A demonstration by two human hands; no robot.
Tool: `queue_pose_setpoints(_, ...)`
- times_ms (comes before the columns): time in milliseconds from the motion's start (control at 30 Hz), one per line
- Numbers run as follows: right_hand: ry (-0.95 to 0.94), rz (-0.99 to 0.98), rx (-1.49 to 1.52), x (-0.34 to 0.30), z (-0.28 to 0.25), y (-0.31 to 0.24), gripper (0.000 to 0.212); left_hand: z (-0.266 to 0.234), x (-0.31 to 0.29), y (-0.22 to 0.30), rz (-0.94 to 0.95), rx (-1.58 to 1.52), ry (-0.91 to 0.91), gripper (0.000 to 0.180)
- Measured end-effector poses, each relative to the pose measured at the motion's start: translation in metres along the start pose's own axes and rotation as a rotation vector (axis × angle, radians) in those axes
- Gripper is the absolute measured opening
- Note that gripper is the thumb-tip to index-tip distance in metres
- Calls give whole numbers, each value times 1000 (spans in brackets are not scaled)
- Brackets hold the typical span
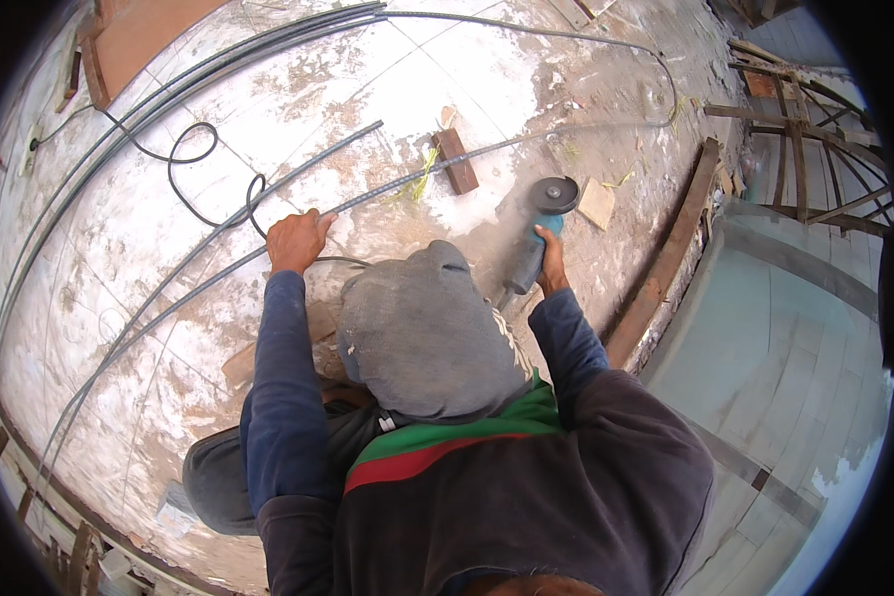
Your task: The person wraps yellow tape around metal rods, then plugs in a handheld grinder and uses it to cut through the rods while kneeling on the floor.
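The left hand (pixel 298 241) was curled closed over a long, thin, grey ribbed metal rod (pixel 397 185); how tightly, I could not tell. The rod lay across a reddish-brown rectangular wooden block (pixel 458 169) on the white-stained tiled floor (pixel 447 60). The right hand (pixel 552 264) was wrapped around a teal cylindrical-bodied angle grinder (pixel 528 262), its dark round disc (pixel 555 194) apart from the rod, just beside a pale flat wooden piece (pixel 596 204).

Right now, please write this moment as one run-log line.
left hand: grips rebar; right hand: holds angle grinder; rebar: across wooden block
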State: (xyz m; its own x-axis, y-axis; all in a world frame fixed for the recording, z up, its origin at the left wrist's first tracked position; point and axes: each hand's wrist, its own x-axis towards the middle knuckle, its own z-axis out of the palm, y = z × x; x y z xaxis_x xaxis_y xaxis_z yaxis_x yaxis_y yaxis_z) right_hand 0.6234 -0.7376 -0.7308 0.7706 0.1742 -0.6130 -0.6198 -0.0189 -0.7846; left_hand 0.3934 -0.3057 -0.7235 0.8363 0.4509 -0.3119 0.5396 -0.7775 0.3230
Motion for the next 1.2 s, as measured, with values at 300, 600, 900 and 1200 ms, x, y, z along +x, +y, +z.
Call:
queue_pose_setpoints(300,69,-193,-56,-5,17,-8,36,7,-7,-1,34,-58,138,39)
queue_pose_setpoints(600,-27,-435,289,18,98,-122,38,-5,-3,29,224,-113,380,26)
queue_pose_setpoints(900,-265,-544,384,-15,261,-183,34,-135,3,130,327,-832,-12,52)
queue_pose_setpoints(1200,-508,-399,418,-32,269,-155,34,-120,-24,115,307,-612,137,39)
